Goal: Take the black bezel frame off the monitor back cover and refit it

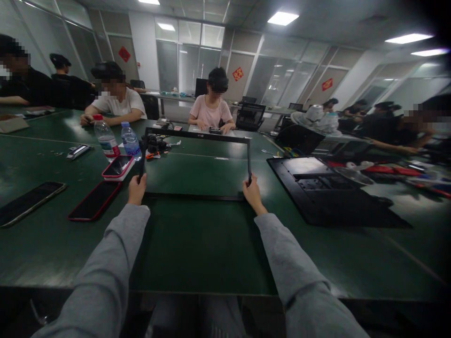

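Note:
A thin black rectangular bezel frame point(197, 197), like the front surround of a screen, is held up in front of me over the green table point(211, 253). My left hand point(136, 189) is closed around its left side, near the lower corner. On the opposite side, my right hand point(252, 192) grips the frame at about the same height. The tabletop shows through the open middle. To the right lies a large black panel point(292, 197), flat on the table, with molded recesses and a paler patch on it.
At left lie a red-edged phone point(95, 201), a pink-and-white cased phone point(119, 167) and a dark phone point(31, 202). Two bottles, one red-capped point(105, 141) and one blue-capped point(130, 141), stand behind them. A person point(211, 110) sits across the table, with others around. Dark cables point(157, 143) lie beyond the frame.

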`<state>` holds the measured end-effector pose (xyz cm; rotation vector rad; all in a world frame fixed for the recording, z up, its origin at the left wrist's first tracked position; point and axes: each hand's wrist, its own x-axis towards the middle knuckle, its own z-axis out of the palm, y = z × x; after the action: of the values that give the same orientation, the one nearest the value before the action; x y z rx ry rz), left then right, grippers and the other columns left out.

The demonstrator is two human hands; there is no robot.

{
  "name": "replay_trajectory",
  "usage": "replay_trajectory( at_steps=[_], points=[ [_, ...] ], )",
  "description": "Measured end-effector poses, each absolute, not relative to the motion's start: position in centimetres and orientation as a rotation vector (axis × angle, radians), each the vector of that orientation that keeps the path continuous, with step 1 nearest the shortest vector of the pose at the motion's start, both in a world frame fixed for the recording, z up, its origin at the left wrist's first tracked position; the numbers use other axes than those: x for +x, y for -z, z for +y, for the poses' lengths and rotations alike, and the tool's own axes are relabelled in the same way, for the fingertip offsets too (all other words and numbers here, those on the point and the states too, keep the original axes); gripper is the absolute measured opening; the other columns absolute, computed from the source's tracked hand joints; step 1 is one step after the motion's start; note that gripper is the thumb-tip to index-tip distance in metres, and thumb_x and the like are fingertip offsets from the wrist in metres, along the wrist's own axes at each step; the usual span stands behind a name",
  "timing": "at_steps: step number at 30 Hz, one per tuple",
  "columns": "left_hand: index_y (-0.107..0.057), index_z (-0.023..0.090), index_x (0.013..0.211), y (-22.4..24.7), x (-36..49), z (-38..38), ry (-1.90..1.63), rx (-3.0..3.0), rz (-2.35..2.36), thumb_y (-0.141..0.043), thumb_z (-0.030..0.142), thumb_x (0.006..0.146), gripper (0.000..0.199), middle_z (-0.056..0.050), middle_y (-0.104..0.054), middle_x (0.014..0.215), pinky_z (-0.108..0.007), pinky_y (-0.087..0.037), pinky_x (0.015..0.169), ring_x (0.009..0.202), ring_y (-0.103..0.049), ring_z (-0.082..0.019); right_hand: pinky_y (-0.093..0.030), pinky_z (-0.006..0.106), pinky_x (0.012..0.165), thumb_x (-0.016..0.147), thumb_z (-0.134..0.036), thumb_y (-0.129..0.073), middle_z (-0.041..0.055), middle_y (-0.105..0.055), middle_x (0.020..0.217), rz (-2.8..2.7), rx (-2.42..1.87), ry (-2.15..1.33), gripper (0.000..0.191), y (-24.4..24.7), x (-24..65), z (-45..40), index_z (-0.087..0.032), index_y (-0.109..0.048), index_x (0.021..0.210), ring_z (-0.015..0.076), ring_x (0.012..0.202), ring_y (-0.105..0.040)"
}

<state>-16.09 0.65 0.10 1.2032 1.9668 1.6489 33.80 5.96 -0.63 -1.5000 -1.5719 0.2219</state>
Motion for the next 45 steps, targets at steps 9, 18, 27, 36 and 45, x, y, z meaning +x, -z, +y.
replay_trajectory(
  at_steps=[9, 18, 27, 36, 45],
  points=[
    [-0.064, 0.018, 0.096, 0.1, -16.3, 0.3, -1.481, 1.221, 2.130, -0.052, 0.054, 0.090, 0.038, -0.010, -0.069, 0.087, -0.041, -0.054, 0.085, 0.095, -0.066, -0.029, -0.054, 0.052, 0.091, 0.085, -0.041, -0.050, 0.0132, -0.071, 0.101, -1.548, -1.407, -0.373, 0.046, 1.7, 34.5, 7.0, -0.017, -0.052, 0.125, 0.0279, 0.093, -0.068],
    [-0.061, 0.018, 0.111, -0.7, -16.0, -0.5, -1.572, 1.158, 2.295, -0.044, 0.058, 0.095, 0.047, -0.015, -0.070, 0.107, -0.044, -0.047, 0.098, 0.108, -0.065, -0.032, -0.053, 0.051, 0.091, 0.086, -0.044, -0.052, 0.0170, -0.071, 0.108, -1.665, -1.475, -0.258, 0.045, 2.4, 34.4, 7.2, -0.017, -0.056, 0.122, 0.0298, 0.095, -0.068],
    [-0.056, 0.016, 0.120, -1.7, -14.9, -1.3, -1.655, 1.217, 2.459, -0.034, 0.061, 0.099, 0.054, -0.016, -0.069, 0.106, -0.042, -0.047, 0.094, 0.106, -0.066, -0.033, -0.053, 0.049, 0.091, 0.090, -0.050, -0.048, 0.0183, -0.069, 0.115, -1.656, -1.438, -0.236, 0.053, 1.9, 34.1, 6.8, -0.015, -0.052, 0.130, 0.0289, 0.098, -0.066],
    [-0.057, 0.019, 0.112, -1.1, -15.1, -0.9, -1.447, 1.380, 2.456, -0.037, 0.058, 0.098, 0.046, -0.012, -0.072, 0.093, -0.040, -0.049, 0.086, 0.094, -0.069, -0.031, -0.054, 0.045, 0.083, 0.088, -0.052, -0.054, 0.0130, -0.068, 0.104, -1.504, -1.429, -0.276, 0.046, 2.7, 35.0, 7.4, -0.020, -0.051, 0.121, 0.0257, 0.089, -0.065],
    [-0.060, 0.020, 0.110, -2.6, -14.1, -1.7, -1.375, 1.377, 2.441, -0.042, 0.049, 0.098, 0.036, -0.009, -0.074, 0.094, -0.036, -0.051, 0.084, 0.093, -0.070, -0.026, -0.053, 0.045, 0.083, 0.086, -0.049, -0.056, 0.0120, -0.069, 0.102, -1.494, -1.389, -0.306, 0.046, 2.9, 35.3, 7.8, -0.020, -0.052, 0.122, 0.0251, 0.086, -0.065]
  ],
)
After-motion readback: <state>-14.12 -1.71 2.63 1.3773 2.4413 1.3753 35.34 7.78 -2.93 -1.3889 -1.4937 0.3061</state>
